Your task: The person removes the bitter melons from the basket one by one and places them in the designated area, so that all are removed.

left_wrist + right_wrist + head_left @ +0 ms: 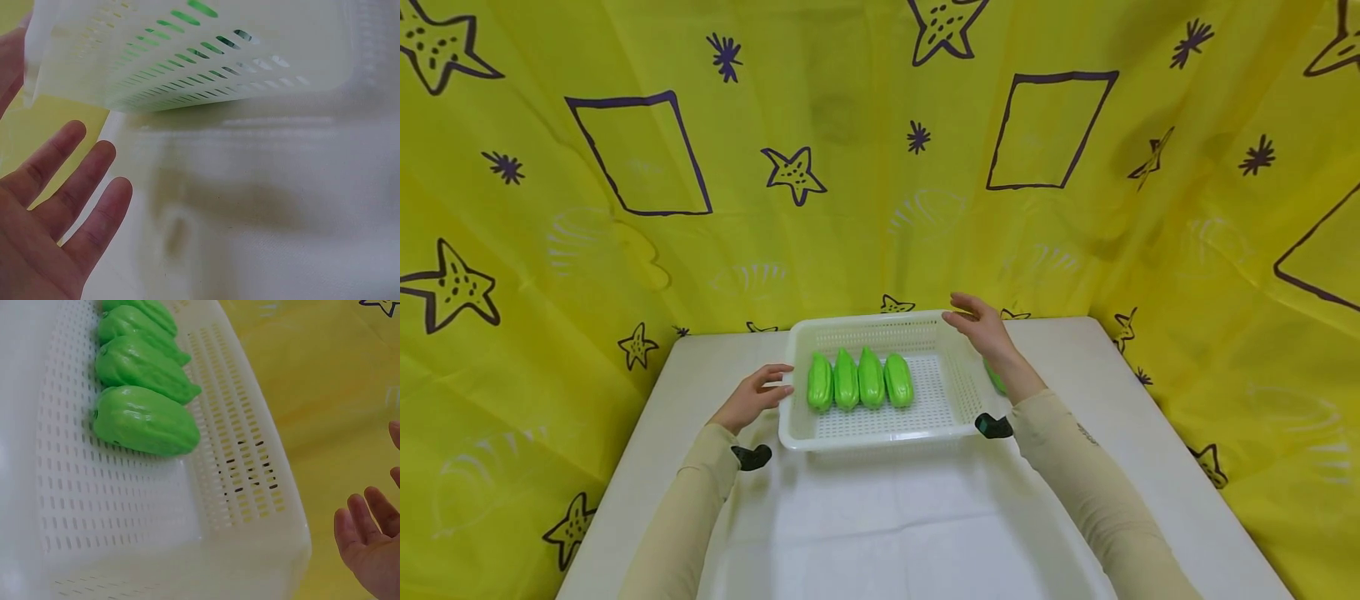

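Note:
A white perforated plastic basket (932,404) holds several bright green, ridged gourd-like vegetables (870,379), side by side in its left half. My left hand (751,398) is at the basket's left rim, fingers extended. In the left wrist view, three fingers (75,187) spread apart from the basket wall, while another digit is near the rim at the upper left. At the far right corner is my right hand (987,332), its fingers loosely bent. The right wrist view shows that right hand (378,550) apart from the rim, holding nothing.
Another green vegetable (995,377) lies right of the basket, mostly hidden by the right arm. The white table (895,525) extends in front. Yellow patterned curtain (857,233) hangs close behind and on both sides. Each wrist carries a dark camera mount (752,457).

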A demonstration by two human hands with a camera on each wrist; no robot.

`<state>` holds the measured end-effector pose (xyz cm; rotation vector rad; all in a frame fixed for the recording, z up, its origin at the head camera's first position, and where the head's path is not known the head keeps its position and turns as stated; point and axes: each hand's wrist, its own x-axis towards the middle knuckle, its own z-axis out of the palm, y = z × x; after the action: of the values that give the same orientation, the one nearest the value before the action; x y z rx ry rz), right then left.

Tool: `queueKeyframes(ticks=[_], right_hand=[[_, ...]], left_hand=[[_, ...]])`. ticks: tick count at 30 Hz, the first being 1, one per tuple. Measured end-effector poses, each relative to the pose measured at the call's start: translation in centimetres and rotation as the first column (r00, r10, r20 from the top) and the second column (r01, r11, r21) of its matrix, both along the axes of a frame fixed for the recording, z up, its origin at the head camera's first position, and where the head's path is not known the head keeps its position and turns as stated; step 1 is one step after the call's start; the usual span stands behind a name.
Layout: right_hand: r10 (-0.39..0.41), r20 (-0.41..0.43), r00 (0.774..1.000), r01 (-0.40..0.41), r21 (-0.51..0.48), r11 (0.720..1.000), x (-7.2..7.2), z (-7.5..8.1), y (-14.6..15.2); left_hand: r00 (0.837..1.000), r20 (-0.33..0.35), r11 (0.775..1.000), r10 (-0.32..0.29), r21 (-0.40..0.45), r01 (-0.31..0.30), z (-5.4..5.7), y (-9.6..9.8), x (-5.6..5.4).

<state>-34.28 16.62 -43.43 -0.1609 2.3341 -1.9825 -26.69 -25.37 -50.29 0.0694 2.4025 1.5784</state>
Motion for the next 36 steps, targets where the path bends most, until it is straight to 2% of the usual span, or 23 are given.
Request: queueKeyframes(ticks=[7, 14, 24, 31, 36], right_hand=[[0.071, -0.051, 0.996, -0.068, 0.064, 0.996, -1.5, -0.9, -1.0], [0.147, -0.020, 0.989, -0.144, 0.124, 0.982, -2.5, -1.8, -2.0], [0.325, 0.077, 0.943, -0.334, 0.225, 0.915, -3.0, -3.4, -2.8], [0.354, 0.121, 0.927, -0.374, 0.309, 0.874, -3.0, -4.0, -3.4], [0.366, 0.169, 0.915, -0.402, 0.315, 0.860, -3.0, -4.4, -3.6]], left_hand=[[1.000, -0.010, 1.000, -0.004, 0.001, 0.004, 0.0, 0.0, 0.0], [1.000, -0.002, 1.000, -0.004, -0.001, 0.004, -0.1, -0.1, -0.1], [1.000, 0.000, 1.000, -0.005, 0.002, 0.005, -0.1, -0.1, -0.1], [0.999, -0.029, 1.000, -0.023, 0.014, 0.024, -0.2, -0.2, -0.1], [0.999, -0.037, 0.999, -0.021, 0.027, 0.022, -0.2, -0.2, 0.1]])
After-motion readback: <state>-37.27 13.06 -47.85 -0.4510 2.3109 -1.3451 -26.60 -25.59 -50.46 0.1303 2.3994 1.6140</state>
